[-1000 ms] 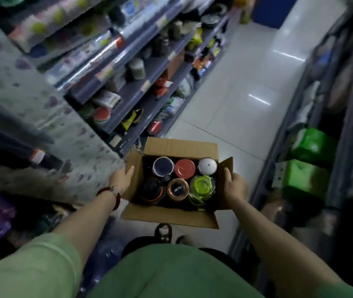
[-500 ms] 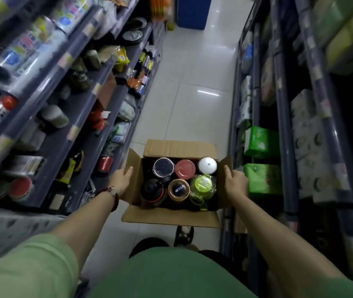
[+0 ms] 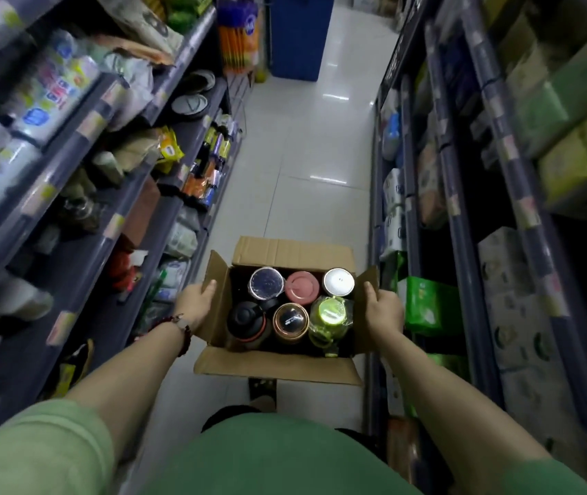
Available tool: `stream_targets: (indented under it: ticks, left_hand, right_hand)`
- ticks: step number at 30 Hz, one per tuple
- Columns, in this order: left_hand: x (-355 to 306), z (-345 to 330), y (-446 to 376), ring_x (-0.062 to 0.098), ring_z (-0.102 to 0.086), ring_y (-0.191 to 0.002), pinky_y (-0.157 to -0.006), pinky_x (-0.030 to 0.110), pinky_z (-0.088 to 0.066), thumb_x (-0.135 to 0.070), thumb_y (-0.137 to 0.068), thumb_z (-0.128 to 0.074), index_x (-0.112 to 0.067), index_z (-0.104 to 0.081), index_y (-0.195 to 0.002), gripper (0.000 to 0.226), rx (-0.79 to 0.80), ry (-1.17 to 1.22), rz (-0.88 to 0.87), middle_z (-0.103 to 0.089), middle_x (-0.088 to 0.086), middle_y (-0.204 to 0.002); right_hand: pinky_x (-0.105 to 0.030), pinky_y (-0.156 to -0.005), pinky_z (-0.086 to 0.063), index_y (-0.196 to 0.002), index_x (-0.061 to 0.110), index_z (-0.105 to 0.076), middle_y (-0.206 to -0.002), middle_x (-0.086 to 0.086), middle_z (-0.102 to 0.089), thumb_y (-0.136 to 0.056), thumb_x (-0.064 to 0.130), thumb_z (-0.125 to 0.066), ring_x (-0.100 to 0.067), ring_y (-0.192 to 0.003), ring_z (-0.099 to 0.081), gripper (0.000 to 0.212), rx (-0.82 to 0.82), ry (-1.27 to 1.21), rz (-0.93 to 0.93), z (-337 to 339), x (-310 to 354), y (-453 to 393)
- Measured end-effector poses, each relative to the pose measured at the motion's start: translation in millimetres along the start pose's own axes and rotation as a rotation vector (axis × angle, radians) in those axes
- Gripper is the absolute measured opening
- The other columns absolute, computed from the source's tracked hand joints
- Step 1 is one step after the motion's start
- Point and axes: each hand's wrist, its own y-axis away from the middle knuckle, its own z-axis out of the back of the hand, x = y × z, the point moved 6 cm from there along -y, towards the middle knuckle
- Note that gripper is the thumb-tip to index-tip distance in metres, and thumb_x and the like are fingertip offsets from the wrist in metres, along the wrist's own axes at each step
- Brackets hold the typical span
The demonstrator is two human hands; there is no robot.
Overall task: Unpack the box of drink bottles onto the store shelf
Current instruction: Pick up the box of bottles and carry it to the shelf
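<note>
I carry an open cardboard box (image 3: 277,366) in front of my waist, over the aisle floor. My left hand (image 3: 195,303) grips its left side flap. My right hand (image 3: 383,309) grips its right side. Several drink bottles stand upright inside, seen from above: a dark-lidded one (image 3: 266,283), a pink-lidded one (image 3: 302,286), a silver-lidded one (image 3: 338,281), a black one (image 3: 247,317), a copper-rimmed one (image 3: 290,317) and a clear green one (image 3: 328,314). The store shelf on the left (image 3: 81,244) holds mixed goods at my side.
A narrow tiled aisle (image 3: 306,173) runs ahead between two shelf rows. The right shelves (image 3: 463,216) hold green packs (image 3: 427,305) and paper goods. A blue cabinet (image 3: 299,33) stands at the aisle's far end. My feet show under the box.
My view has swung from the left shelf toward the aisle ahead. The box stays held between both hands in the same grip.
</note>
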Motion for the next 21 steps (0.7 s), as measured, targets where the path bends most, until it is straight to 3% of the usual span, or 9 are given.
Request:
stream_targets:
  ticks: [4, 9, 13, 18, 21]
  left_hand:
    - [-36.0, 20.8, -60.0, 0.041, -0.063, -0.091, -0.083, 0.047, -0.052, -0.043, -0.098, -0.037, 0.005, -0.063, -0.097, 0.055, 0.02, 0.0, -0.006, -0.066, 0.027, -0.097]
    - [-93.0, 37.0, -110.5, 0.039, -0.061, -0.1, -0.088, 0.043, -0.05, -0.038, -0.099, -0.037, 0.003, -0.062, -0.11, 0.049, -0.017, -0.013, -0.037, -0.065, 0.024, -0.106]
    - [-124.2, 39.2, -152.9, 0.039, -0.061, -0.1, -0.086, 0.042, -0.049, -0.036, -0.1, -0.037, 0.004, -0.063, -0.109, 0.048, -0.041, -0.008, -0.005, -0.065, 0.026, -0.106]
    - [-140.3, 35.4, -191.4, 0.039, -0.063, -0.097, -0.087, 0.047, -0.052, -0.037, -0.098, -0.04, 0.001, -0.063, -0.106, 0.045, -0.108, 0.077, 0.07, -0.066, 0.023, -0.103]
    - [-145.3, 32.2, -204.5, 0.038, -0.063, -0.095, -0.087, 0.047, -0.052, -0.037, -0.098, -0.039, 0.0, -0.063, -0.107, 0.045, -0.148, 0.119, 0.125, -0.066, 0.021, -0.102]
  right_hand:
    - [-0.031, -0.065, -0.035, -0.082, -0.003, -0.065, -0.089, -0.026, -0.066, -0.099, 0.039, -0.045, -0.038, -0.083, -0.061, 0.05, -0.016, -0.015, 0.004, 0.5, 42.2, -46.3]
    - [-0.031, -0.065, -0.034, -0.092, -0.005, -0.067, -0.092, -0.025, -0.067, -0.099, 0.041, -0.042, -0.039, -0.088, -0.062, 0.053, -0.039, -0.011, 0.015, 0.5, 89.1, -101.5]
    - [-0.03, -0.063, -0.034, -0.081, 0.0, -0.063, -0.079, -0.017, -0.058, -0.099, 0.04, -0.043, -0.032, -0.079, -0.059, 0.049, -0.009, -0.005, 0.033, -2.9, 121.7, -156.0]
    - [-0.032, -0.054, -0.032, -0.062, 0.009, -0.046, -0.073, -0.013, -0.056, -0.099, 0.042, -0.043, -0.028, -0.069, -0.053, 0.049, 0.07, 0.037, 0.091, -4.8, 166.0, -223.5]
    - [-0.029, -0.049, -0.03, -0.064, 0.01, -0.05, -0.071, -0.012, -0.057, -0.098, 0.044, -0.044, -0.026, -0.066, -0.053, 0.049, 0.133, 0.08, 0.143, -8.4, 197.3, -259.5]
